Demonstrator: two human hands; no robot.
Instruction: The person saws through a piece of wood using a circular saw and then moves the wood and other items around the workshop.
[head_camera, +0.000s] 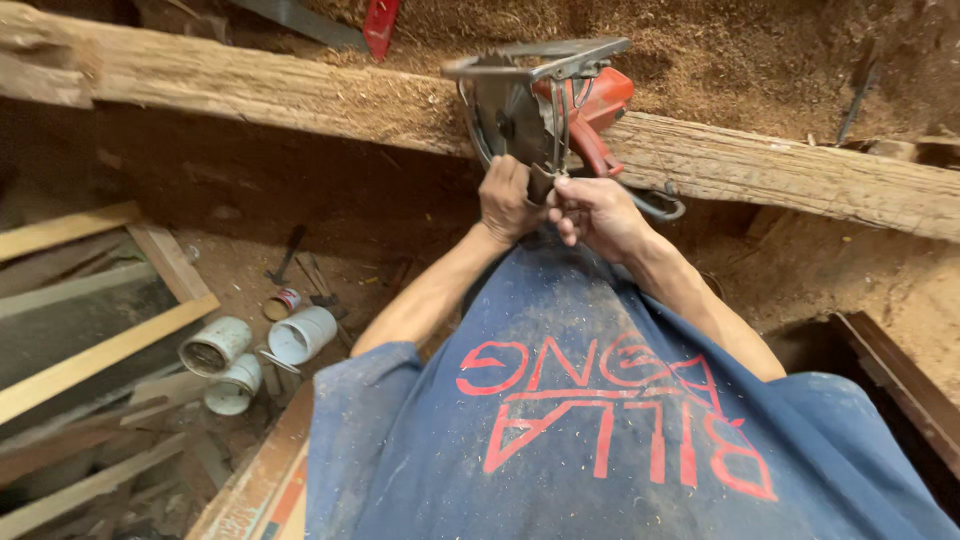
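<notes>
A red circular saw (560, 105) rests tipped on its side on a rough wooden beam (300, 95), its round blade and metal base plate facing me. My left hand (507, 200) grips the lower edge of the blade guard. Beside it, my right hand (592, 212) pinches a small metal part at the saw's underside. A dark cord (660, 205) loops out to the right of the saw. My blue shirt with red lettering (600, 410) fills the lower frame.
Sawdust covers the ground behind the beam. On the dirt floor at the left lie three white pipe pieces (300, 335), a small can (283, 302) and hand tools. Wooden planks (95, 355) lean at the far left. A red object (380, 25) sticks up at the top.
</notes>
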